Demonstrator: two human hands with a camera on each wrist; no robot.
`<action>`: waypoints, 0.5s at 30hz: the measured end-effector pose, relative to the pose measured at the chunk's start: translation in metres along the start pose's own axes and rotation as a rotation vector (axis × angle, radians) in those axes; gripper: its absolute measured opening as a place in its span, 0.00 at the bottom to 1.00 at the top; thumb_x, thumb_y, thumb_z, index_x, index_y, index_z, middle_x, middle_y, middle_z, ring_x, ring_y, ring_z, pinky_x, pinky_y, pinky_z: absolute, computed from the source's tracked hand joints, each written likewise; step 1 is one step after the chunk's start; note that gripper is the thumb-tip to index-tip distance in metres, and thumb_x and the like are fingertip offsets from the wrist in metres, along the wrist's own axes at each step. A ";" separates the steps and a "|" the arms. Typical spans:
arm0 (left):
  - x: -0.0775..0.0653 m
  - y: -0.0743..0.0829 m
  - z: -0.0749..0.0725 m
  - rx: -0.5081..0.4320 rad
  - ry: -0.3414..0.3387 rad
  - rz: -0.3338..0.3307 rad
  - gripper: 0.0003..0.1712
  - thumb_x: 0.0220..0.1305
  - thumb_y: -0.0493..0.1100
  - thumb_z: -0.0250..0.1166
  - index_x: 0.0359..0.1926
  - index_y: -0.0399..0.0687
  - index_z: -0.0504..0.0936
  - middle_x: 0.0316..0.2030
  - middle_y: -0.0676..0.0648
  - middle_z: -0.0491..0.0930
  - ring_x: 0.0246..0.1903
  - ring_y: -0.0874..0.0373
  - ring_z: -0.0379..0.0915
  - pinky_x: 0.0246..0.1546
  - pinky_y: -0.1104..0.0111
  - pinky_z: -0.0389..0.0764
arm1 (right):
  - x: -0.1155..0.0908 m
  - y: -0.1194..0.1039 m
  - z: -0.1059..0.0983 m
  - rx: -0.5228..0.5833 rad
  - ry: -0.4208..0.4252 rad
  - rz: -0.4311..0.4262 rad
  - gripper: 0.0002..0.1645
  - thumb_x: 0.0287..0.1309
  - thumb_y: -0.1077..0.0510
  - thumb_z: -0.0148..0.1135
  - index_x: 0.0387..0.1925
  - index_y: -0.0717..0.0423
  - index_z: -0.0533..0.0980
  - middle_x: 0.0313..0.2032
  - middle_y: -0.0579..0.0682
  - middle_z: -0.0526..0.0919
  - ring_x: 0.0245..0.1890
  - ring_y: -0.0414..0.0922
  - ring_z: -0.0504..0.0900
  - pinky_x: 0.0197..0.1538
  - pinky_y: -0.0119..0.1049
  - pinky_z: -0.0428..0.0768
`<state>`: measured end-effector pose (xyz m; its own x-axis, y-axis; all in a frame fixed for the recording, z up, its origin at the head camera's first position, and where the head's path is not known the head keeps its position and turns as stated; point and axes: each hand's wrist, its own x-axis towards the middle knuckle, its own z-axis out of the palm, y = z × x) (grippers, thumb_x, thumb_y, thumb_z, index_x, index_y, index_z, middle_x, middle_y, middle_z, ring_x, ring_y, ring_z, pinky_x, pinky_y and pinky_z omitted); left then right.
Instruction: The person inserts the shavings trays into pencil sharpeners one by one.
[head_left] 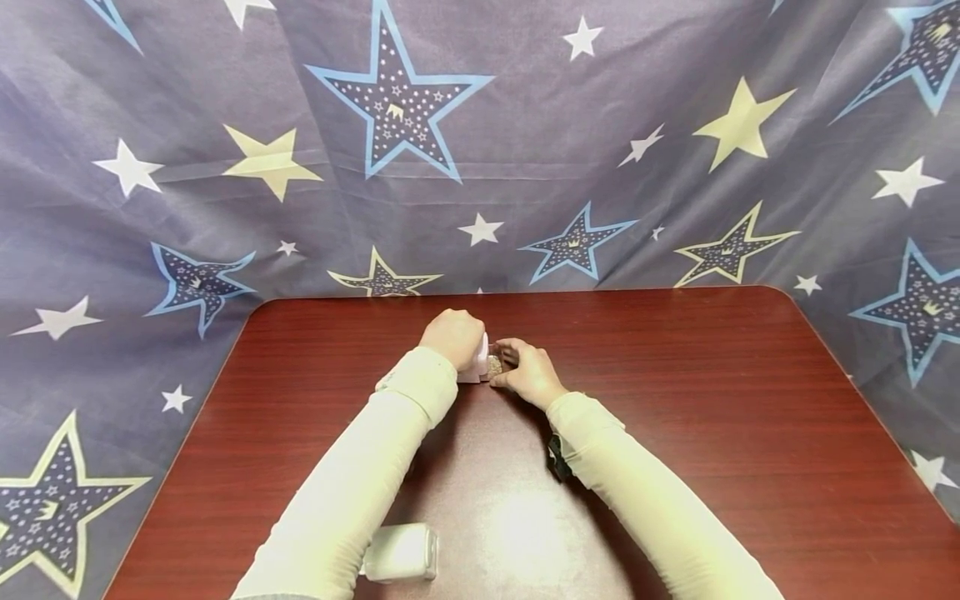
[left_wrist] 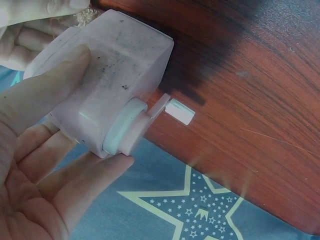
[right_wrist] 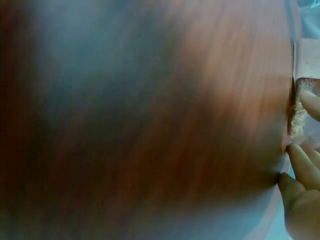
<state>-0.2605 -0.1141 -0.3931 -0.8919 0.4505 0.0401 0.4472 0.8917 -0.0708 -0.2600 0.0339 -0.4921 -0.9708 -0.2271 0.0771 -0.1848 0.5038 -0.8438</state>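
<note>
My left hand point(head_left: 453, 335) grips a pale pink pencil sharpener point(left_wrist: 117, 60) with a crank handle point(left_wrist: 180, 112), near the table's far edge. Its thumb lies across the smudged body and the other fingers wrap underneath. From the sharpener's other end shows a clear shavings drawer point(head_left: 494, 365) holding light-coloured pencil shavings point(right_wrist: 297, 120). My right hand point(head_left: 531, 375) pinches this drawer between thumb and fingers, close beside the left hand. Only part of the right hand and drawer shows at the edge of the right wrist view.
A white, box-shaped container point(head_left: 401, 552) lies on the reddish-brown wooden table point(head_left: 712, 400) by the left forearm, near the front. A dark strap point(head_left: 558, 458) is on the right sleeve. Behind the table hangs a grey curtain point(head_left: 525, 108) patterned with stars.
</note>
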 end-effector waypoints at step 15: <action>0.002 -0.002 0.002 0.013 -0.006 0.036 0.09 0.54 0.32 0.63 0.33 0.40 0.90 0.32 0.39 0.88 0.35 0.43 0.85 0.42 0.54 0.84 | 0.000 -0.002 0.002 -0.052 0.008 0.005 0.43 0.33 0.57 0.82 0.57 0.65 0.79 0.51 0.59 0.87 0.54 0.52 0.85 0.61 0.44 0.75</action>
<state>-0.2632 -0.1150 -0.3946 -0.8755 0.4823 0.0309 0.4785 0.8740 -0.0848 -0.2595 0.0316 -0.4913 -0.9729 -0.2176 0.0775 -0.1875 0.5474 -0.8156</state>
